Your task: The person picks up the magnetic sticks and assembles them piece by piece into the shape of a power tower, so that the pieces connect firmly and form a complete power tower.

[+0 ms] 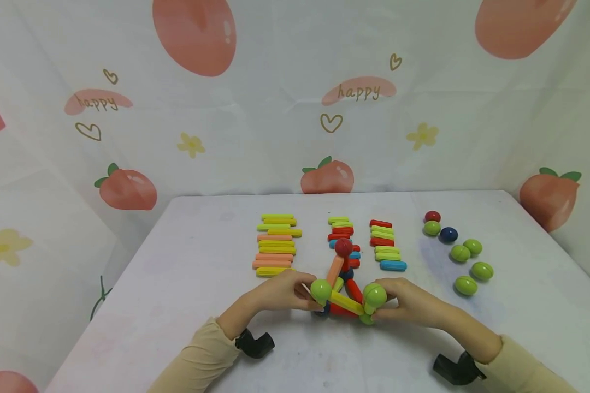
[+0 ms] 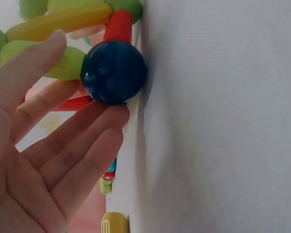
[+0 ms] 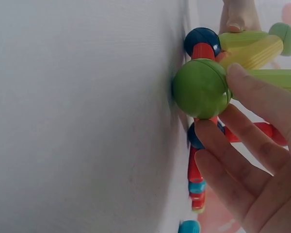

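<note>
A building-toy frame of balls and rods (image 1: 346, 303) stands between both hands, with a red ball (image 1: 343, 247) at its top far corner and green balls at the two upper near corners. My left hand (image 1: 285, 292) grips its left side: in the left wrist view the thumb lies along an upright lime green rod (image 2: 70, 65), fingers behind and against the dark blue ball (image 2: 114, 73) at its foot. On the right side, my right hand (image 1: 413, 300) holds the corner, thumb at the lower green ball (image 3: 201, 88) and the lime rod (image 3: 281, 77) above it, fingers beneath.
Behind the frame lie a left column of yellow, lime and peach rods (image 1: 275, 244), a middle column of short rods (image 1: 341, 230) and a right column ending in a blue rod (image 1: 393, 266). Loose balls (image 1: 449, 235) in green, blue and red lie at the right of the white table (image 1: 187, 245).
</note>
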{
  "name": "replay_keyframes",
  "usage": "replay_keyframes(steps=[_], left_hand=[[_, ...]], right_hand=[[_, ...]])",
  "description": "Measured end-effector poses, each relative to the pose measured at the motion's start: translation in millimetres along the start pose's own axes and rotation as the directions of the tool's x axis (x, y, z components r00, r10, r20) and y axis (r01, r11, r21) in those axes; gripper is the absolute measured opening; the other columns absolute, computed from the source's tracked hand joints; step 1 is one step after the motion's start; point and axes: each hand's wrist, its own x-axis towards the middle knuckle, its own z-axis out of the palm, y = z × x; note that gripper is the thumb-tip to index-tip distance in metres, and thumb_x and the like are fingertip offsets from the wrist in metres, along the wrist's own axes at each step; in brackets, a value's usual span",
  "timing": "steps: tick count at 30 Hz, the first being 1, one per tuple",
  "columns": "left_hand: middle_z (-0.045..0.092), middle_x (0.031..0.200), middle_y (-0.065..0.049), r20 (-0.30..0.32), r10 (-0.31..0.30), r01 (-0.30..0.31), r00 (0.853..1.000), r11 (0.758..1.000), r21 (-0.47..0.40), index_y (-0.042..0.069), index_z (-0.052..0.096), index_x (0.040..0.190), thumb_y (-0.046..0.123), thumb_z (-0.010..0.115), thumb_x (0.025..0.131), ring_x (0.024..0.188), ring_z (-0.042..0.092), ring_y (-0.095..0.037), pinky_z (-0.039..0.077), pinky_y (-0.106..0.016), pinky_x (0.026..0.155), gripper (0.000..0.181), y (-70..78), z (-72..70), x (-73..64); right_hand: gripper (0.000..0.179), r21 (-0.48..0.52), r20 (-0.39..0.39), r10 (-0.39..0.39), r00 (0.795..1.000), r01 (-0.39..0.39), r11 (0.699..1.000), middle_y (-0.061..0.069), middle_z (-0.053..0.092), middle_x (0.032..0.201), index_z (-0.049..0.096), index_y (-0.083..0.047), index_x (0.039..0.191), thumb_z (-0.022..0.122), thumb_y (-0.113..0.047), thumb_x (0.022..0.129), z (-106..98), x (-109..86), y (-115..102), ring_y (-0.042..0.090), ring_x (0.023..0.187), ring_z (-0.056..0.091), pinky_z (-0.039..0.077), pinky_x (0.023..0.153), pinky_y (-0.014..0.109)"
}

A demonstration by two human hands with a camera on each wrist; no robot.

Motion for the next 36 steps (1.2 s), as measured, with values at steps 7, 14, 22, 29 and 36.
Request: replay_keyframes(steps=[7,14,22,29,36], left_hand=[[0.07,0.101,-0.005,-0.025,-0.009,0.009,1.0,1.0,0.003,0.011,0.065,0.106,0.016,0.074,0.079,0.083,0.068,-0.004,0.054,-0.016,0.075,0.029,0.6,2.8,-0.4],[0.069,0.094,-0.002,-0.029,-0.043,0.045,0.999,0.996,0.073,0.012,0.066,0.099,0.022,0.075,0.078,0.082,0.063,-0.002,0.052,-0.016,0.076,0.025,4.6,-6.5,-4.8],[0.067,0.09,0.001,-0.309,-0.088,0.2,0.947,0.914,0.352,0.01,0.066,0.092,0.016,0.076,0.077,0.083,0.058,-0.011,0.05,-0.023,0.075,0.019,-9.2,-37.3,-16.1],[0.067,0.087,0.003,-0.334,-0.162,0.307,0.928,0.841,0.446,0.01,0.07,0.091,0.01,0.078,0.073,0.08,0.056,-0.01,0.05,-0.028,0.077,0.02,-18.8,-36.7,-12.7],[0.059,0.076,0.002,-0.3,-0.087,0.224,0.95,0.86,0.459,0.008,0.066,0.086,0.016,0.074,0.078,0.071,0.05,-0.009,0.043,-0.022,0.065,0.014,-2.1,-43.1,-5.8]], right_hand=[[0.026,0.002,-0.015,0.008,1.0,-0.008,1.0,-0.001,0.067,0.098,0.062,-0.013,0.104,0.07,-0.026,0.083,1,0.0,1,-0.001,0.089,0.058,0.05,0.08,0.013],[0.026,-0.016,-0.027,-0.009,1.0,0.009,1.0,-0.002,0.067,0.097,0.062,-0.014,0.104,0.07,-0.028,0.083,2,-0.5,4,-0.001,0.089,0.058,0.051,0.08,0.015],[0.027,-0.012,-0.021,-0.027,0.999,0.027,1.0,-0.001,0.066,0.099,0.061,-0.013,0.105,0.069,-0.027,0.084,1,-0.4,6,-0.002,0.092,0.058,0.051,0.08,0.016],[0.026,0.002,-0.011,-0.032,0.999,0.032,0.999,-0.001,0.066,0.098,0.06,-0.013,0.104,0.069,-0.025,0.084,1,-0.1,7,-0.002,0.093,0.058,0.052,0.08,0.017],[0.026,0.002,-0.003,-0.024,1.0,0.024,1.0,-0.001,0.065,0.099,0.06,-0.013,0.104,0.069,-0.026,0.084,0,0.2,7,-0.002,0.093,0.057,0.051,0.08,0.016]])
